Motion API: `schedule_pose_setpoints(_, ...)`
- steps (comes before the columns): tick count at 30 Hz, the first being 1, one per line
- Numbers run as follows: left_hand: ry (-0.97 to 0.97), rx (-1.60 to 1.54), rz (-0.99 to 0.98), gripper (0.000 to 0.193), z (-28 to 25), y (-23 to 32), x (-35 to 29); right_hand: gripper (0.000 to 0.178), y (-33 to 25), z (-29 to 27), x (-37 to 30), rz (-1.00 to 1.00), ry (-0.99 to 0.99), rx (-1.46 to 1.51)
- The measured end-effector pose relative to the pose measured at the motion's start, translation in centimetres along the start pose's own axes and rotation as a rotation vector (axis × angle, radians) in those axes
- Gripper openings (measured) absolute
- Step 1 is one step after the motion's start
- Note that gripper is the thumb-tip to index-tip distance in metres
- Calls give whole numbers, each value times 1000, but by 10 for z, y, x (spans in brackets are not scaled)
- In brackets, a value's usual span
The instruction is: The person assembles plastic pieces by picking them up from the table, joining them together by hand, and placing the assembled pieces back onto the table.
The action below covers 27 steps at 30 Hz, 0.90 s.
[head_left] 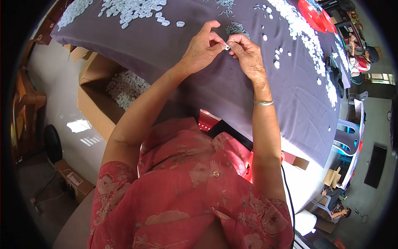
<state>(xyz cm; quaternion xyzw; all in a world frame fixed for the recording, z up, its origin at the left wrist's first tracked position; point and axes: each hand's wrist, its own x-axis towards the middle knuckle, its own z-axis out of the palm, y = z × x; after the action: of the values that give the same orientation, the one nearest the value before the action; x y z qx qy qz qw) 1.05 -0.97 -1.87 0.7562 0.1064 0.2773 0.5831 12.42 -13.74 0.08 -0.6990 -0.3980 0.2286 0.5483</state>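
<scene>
Over the cloth-covered table, my two hands meet fingertip to fingertip. A small white plastic piece sits between them, mostly hidden by the fingers. My left hand pinches it from one side, its index finger raised and bent. From the other side, the thumb and fingers of my right hand close on the same spot; whether they hold a second small part cannot be made out. Just beyond my right fingers lies a small heap of thin grey-green pins. Another scatter of these pins is farther back.
White oval pieces spread across the far left of the table. Smaller white parts form a long band on the right, near a red basin. A cardboard box of white pieces stands below the left table edge. Other people sit at far right.
</scene>
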Motion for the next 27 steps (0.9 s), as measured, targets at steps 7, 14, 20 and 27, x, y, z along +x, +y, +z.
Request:
schedule_pose_setpoints(7,2,7,-17,54,0,1,-1,11,0,1,-1,-35,-20,-11)
schedule_pose_setpoints(14,41,4,-65,53,1,0,0,13,-5,8,-2,-85,52,-146)
schedule_pose_setpoints(20,59,13,-55,51,0,-3,1,10,0,12,-1,-163,116,-257)
schedule_pose_setpoints(27,45,8,-58,53,0,7,-1,6,-2,10,-3,-137,99,-142)
